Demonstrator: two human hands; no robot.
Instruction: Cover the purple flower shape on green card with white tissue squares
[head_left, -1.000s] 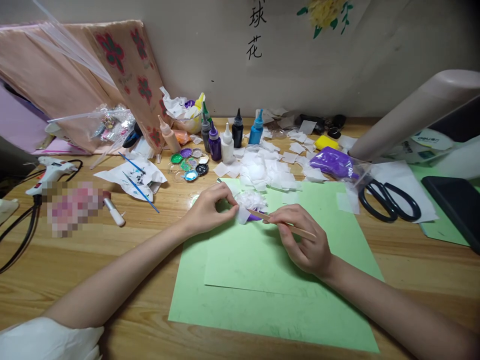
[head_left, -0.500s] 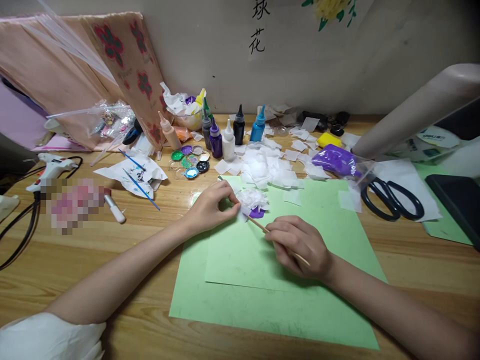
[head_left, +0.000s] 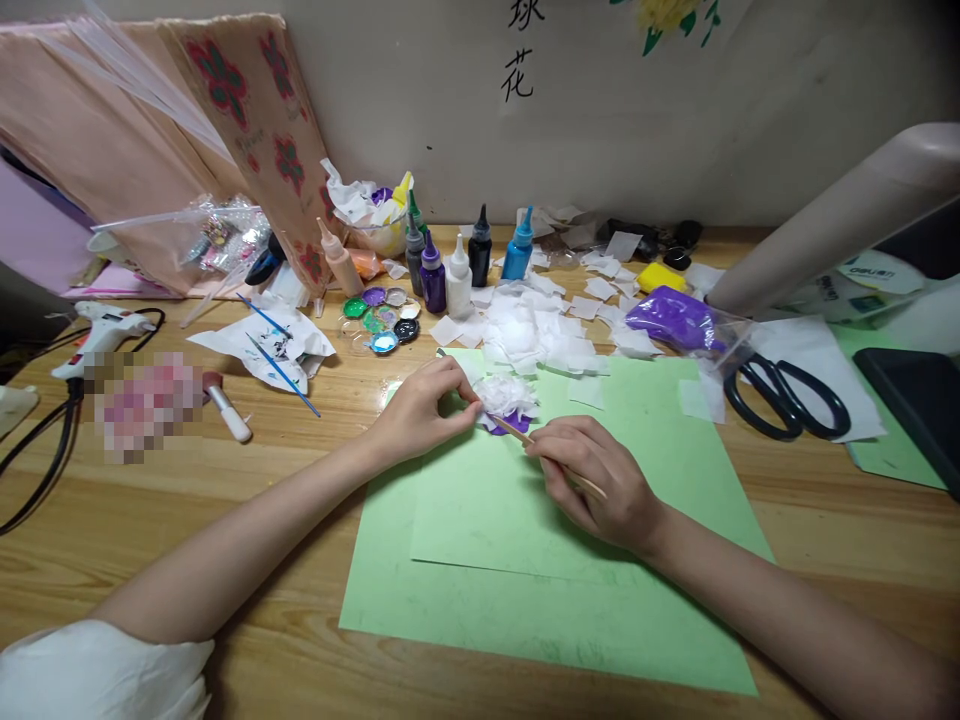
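A piece of purple clay (head_left: 511, 425), mostly covered by ruffled white tissue paper (head_left: 510, 394), lies on a green paper sheet (head_left: 465, 510). At its left edge, the thumb and forefinger of my left hand (head_left: 427, 408) are pinched together; what sits between their tips is too small to make out. My right hand (head_left: 596, 480) grips a thin wooden stick (head_left: 514, 431) like a pencil. The stick's tip touches the left side of the clay, close to my left fingertips, where white paper hides the contact.
Loose tissue squares (head_left: 529, 325) are heaped behind the green sheet. Paint bottles (head_left: 433, 275) and paint caps (head_left: 384, 342) stand further left. Black-handled scissors (head_left: 787, 400) and a bag of purple clay (head_left: 671, 318) lie right. A glue gun (head_left: 105, 335) and brushes (head_left: 283, 374) lie left.
The stick's tip has moved slightly left and up with my right hand. A small tissue square by the tip, flat before, now appears bunched against the clay. My left hand stays in place.
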